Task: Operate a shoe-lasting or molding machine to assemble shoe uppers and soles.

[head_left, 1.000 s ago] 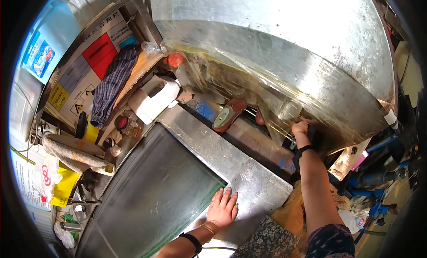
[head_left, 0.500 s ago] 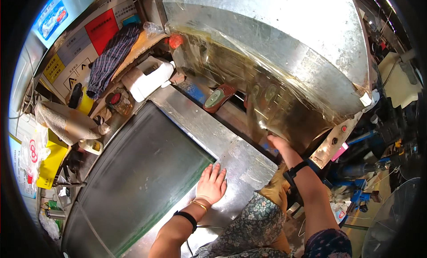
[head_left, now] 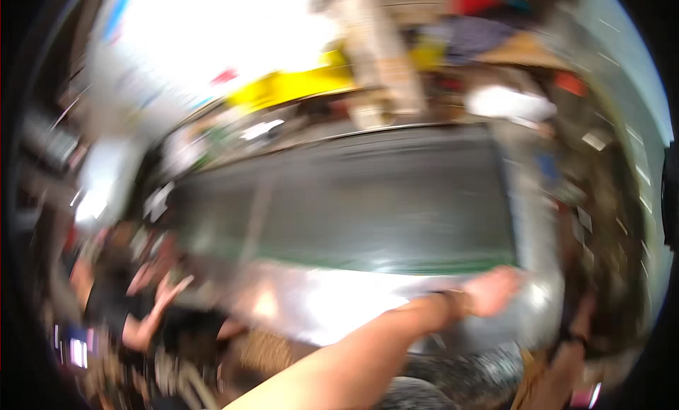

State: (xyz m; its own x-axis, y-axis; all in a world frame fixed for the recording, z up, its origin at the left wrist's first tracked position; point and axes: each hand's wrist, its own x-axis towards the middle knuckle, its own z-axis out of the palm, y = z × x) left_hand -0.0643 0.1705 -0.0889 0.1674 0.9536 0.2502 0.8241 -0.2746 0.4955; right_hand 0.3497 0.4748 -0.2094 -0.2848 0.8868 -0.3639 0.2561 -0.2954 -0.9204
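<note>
Motion smears the whole head view. My left hand (head_left: 491, 291) rests on the metal frame (head_left: 339, 300) by the near right corner of a dark conveyor belt (head_left: 368, 198). It looks flat and empty, with its fingers blurred together. A green strip (head_left: 396, 266) runs along the belt's near edge, just beyond that hand. At the lower right, my right hand (head_left: 584, 312) is a dim smear in shadow beside the machine's end. Its fingers cannot be made out, nor whether they hold anything.
A person in dark clothes (head_left: 106, 297) is at the left, one hand (head_left: 168, 291) raised near the belt's end. Behind the belt, a shelf carries a white jug (head_left: 509, 104), a yellow box (head_left: 290, 85) and cloths. A pale metal hood (head_left: 626, 78) curves along the right.
The view has swung left, bringing the other person into sight and moving the hood to the right rim. My left hand stays by the belt's corner. My right hand is now blurred and darker.
</note>
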